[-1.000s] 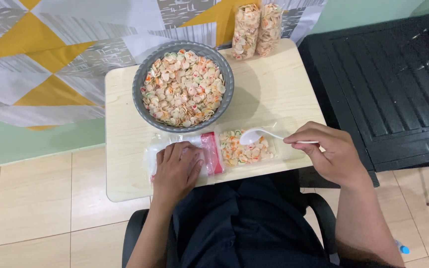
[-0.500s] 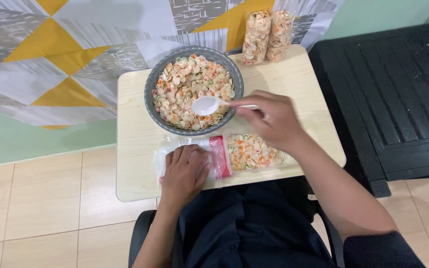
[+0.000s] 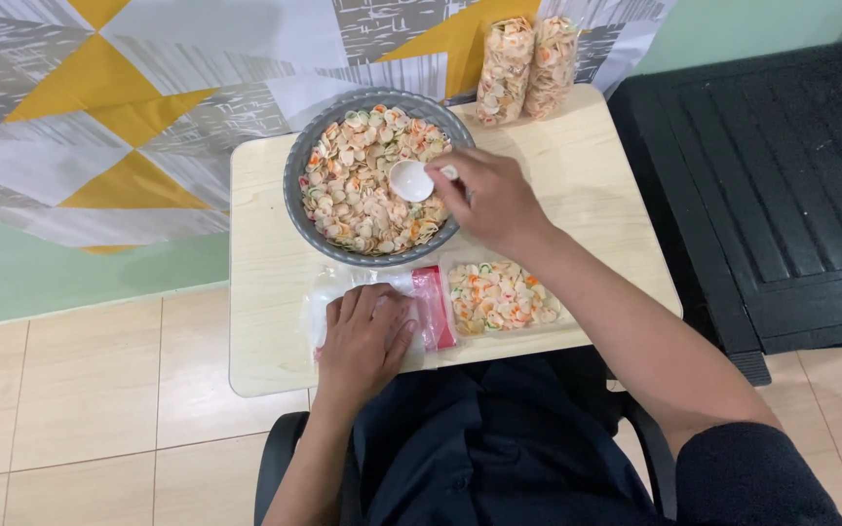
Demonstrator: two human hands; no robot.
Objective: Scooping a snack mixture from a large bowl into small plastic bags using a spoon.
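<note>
A grey bowl (image 3: pixel 296 195) full of small coloured crackers stands at the back of a light wooden table (image 3: pixel 587 185). My right hand (image 3: pixel 494 200) holds a white spoon (image 3: pixel 411 180) whose scoop rests over the crackers in the bowl. In front of the bowl lies a clear plastic bag (image 3: pixel 504 297) partly filled with the same crackers, with a red strip (image 3: pixel 434 307) at its mouth. My left hand (image 3: pixel 364 336) lies flat on the bag's empty end, fingers spread.
Two tall filled cracker bags (image 3: pixel 526 66) stand at the table's back edge. A black slatted table (image 3: pixel 782 185) is to the right. A patterned grey and yellow cloth (image 3: pixel 129 117) lies beyond the table, tiled floor (image 3: pixel 80 399) to the left.
My right hand has carried the spoon from the bag at the table's front up and left into the bowl. The left hand has stayed on the bag.
</note>
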